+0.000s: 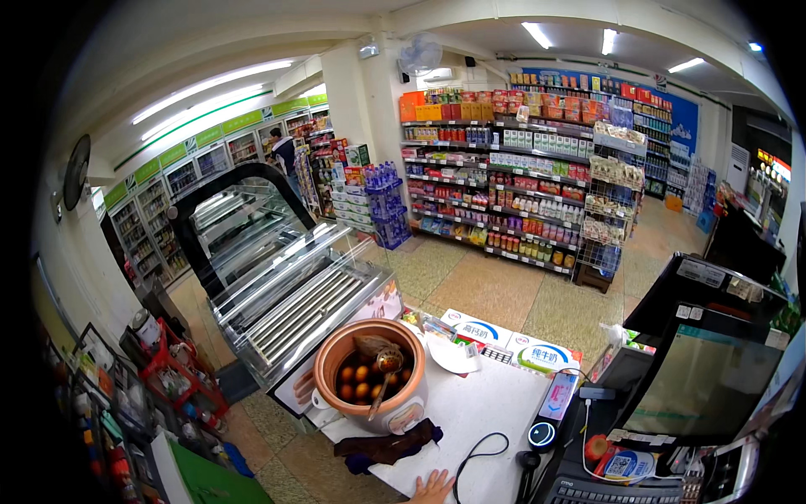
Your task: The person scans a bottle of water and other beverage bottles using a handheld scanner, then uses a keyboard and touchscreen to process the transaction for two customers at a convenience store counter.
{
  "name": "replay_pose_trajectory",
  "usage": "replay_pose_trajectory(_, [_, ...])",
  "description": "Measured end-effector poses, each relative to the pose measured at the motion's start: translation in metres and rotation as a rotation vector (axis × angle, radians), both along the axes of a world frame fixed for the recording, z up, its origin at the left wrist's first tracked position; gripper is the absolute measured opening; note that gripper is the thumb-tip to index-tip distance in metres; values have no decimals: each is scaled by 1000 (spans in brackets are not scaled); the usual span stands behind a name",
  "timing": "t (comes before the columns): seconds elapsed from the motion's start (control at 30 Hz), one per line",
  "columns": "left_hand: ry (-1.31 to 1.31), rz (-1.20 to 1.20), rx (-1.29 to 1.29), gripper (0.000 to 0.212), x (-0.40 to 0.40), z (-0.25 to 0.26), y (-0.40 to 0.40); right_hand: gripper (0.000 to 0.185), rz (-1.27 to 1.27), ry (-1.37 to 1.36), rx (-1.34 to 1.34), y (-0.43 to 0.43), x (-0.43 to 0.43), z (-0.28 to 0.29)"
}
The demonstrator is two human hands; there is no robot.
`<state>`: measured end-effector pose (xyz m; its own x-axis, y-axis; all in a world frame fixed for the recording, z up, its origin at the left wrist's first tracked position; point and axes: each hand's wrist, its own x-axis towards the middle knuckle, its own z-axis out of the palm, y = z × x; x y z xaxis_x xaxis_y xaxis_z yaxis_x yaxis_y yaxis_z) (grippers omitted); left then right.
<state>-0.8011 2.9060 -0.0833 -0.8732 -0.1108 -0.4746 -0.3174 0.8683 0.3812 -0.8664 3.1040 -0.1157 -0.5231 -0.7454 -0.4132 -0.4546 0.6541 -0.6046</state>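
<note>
My left hand (431,489) lies at the bottom edge of the view on the white counter (459,412), fingers apart and holding nothing. Just right of it a black cable (469,463) curls on the counter. Beyond the hand lies a crumpled dark cloth (390,446). It sits against the base of a brown-rimmed pot (322,365), where several eggs (361,373) sit in dark liquid. A slotted metal ladle (390,361) leans inside, its handle over the near rim. My right hand is out of view.
A glass display case with metal rollers (308,309) stands left of the pot. On the right are a payment device (543,433), a monitor (699,378) and a keyboard (585,491). Milk cartons (544,354) line the far counter edge. A person (283,151) stands near the fridges.
</note>
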Motion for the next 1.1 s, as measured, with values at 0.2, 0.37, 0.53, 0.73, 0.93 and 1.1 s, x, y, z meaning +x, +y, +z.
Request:
replay_pose_trajectory(0.2, [20,9,-7,87,1,-6,1,43,-180,-104,-43,-8,-5,-4])
replay_pose_trajectory(0.37, [13,7,-32,87,-1,-2,3,43,-309,-106,11,-16,1,9])
replay_pose_trajectory(0.53, [30,0,-40,88,-1,-4,2,43,-331,-33,-38,-14,3,-7])
replay_pose_trajectory(0.73, [10,3,-33,88,-2,3,2,45,-328,-76,-55,-12,0,-4])
replay_pose_trajectory(0.93, [29,-12,-71,88,1,-5,2,45,-302,-73,-41,-11,-1,-4])
replay_pose_trajectory(1.1, [69,-7,-70,88,2,-8,2,44,-300,-69,-36,-11,-1,-2])
